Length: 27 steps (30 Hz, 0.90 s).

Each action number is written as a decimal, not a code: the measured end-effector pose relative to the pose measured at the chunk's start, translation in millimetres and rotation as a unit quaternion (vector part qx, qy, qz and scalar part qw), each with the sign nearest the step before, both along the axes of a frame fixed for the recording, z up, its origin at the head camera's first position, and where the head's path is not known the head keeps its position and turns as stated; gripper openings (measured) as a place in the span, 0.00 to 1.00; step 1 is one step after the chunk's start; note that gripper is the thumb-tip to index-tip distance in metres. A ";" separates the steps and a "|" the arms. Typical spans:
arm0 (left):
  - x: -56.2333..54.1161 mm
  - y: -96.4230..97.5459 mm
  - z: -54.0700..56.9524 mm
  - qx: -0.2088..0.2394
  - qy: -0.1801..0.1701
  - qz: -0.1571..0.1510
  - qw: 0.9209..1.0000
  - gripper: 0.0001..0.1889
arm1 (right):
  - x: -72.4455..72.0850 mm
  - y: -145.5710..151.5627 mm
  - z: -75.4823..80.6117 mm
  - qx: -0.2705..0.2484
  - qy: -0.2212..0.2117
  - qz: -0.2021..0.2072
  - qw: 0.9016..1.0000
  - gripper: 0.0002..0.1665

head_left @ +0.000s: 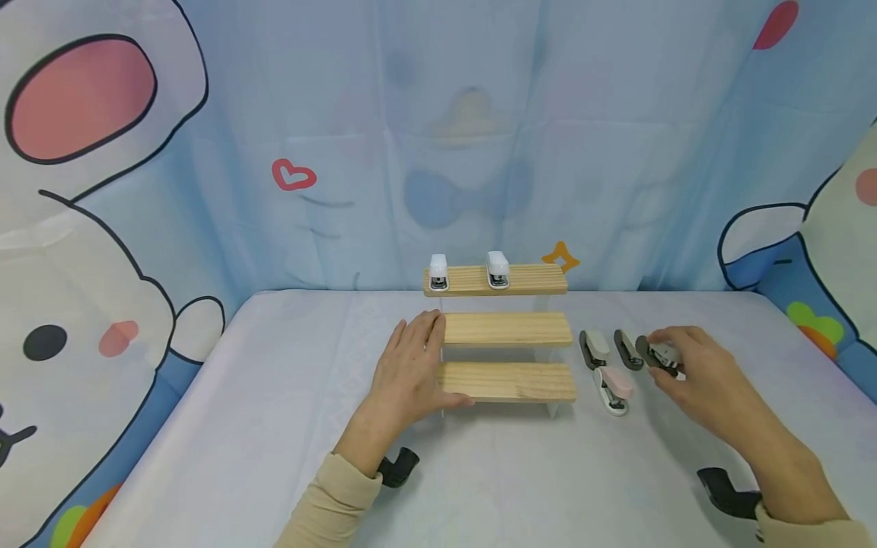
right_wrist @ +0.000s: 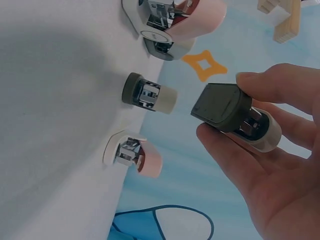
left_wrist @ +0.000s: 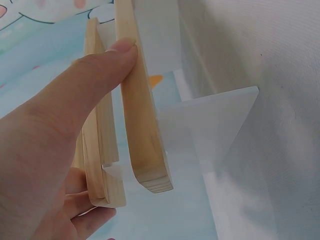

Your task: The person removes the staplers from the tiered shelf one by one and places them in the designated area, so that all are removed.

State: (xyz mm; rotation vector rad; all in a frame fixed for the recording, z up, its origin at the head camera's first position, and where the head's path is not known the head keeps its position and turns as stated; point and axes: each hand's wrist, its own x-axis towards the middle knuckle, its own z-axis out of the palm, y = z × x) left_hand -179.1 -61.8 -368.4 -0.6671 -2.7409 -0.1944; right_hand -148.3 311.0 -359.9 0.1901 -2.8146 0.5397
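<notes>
My left hand grips the left end of a three-tier wooden display rack. In the left wrist view the thumb presses the front edge of the lowest board, and fingers curl round the end of a board behind it. Off to the right, my right hand holds a stapler with a dark base and cream top between thumb and fingers, raised off the table. Two white staplers stand side by side on the top board, at its left and middle.
On the table right of the rack are a grey-and-white stapler, a dark-based stapler and a pink-and-white stapler. Another pink-topped stapler shows in the right wrist view. A blue patterned curtain hangs behind.
</notes>
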 end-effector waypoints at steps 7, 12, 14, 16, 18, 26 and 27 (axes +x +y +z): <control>0.5 -0.7 0.4 0.003 0.000 -0.001 1.000 0.65 | -4.6 0.9 -5.6 0.013 -0.074 -0.011 0.997 0.27; 0.2 -0.9 -0.5 0.001 -0.002 0.000 1.000 0.65 | -6.3 1.7 -10.0 0.017 -0.101 -0.007 0.995 0.26; 0.0 -0.7 -0.6 0.000 -0.004 0.000 1.000 0.65 | -6.5 1.7 -12.0 0.017 -0.107 -0.004 0.994 0.26; -0.1 -0.5 -0.4 0.000 -0.006 0.000 1.000 0.65 | -7.2 1.4 -13.9 0.016 -0.114 -0.003 0.993 0.26; 0.0 -0.3 -0.1 0.001 -0.006 0.000 1.000 0.65 | -8.1 1.4 -15.6 0.016 -0.124 -0.004 0.992 0.26; 0.0 0.3 1.1 -0.001 -0.018 0.006 1.000 0.65 | -13.4 5.2 -22.2 0.019 -0.137 0.006 0.990 0.24; 0.0 0.3 1.0 -0.001 -0.018 0.006 1.000 0.65 | -14.1 5.4 -23.2 0.021 -0.137 0.006 0.990 0.23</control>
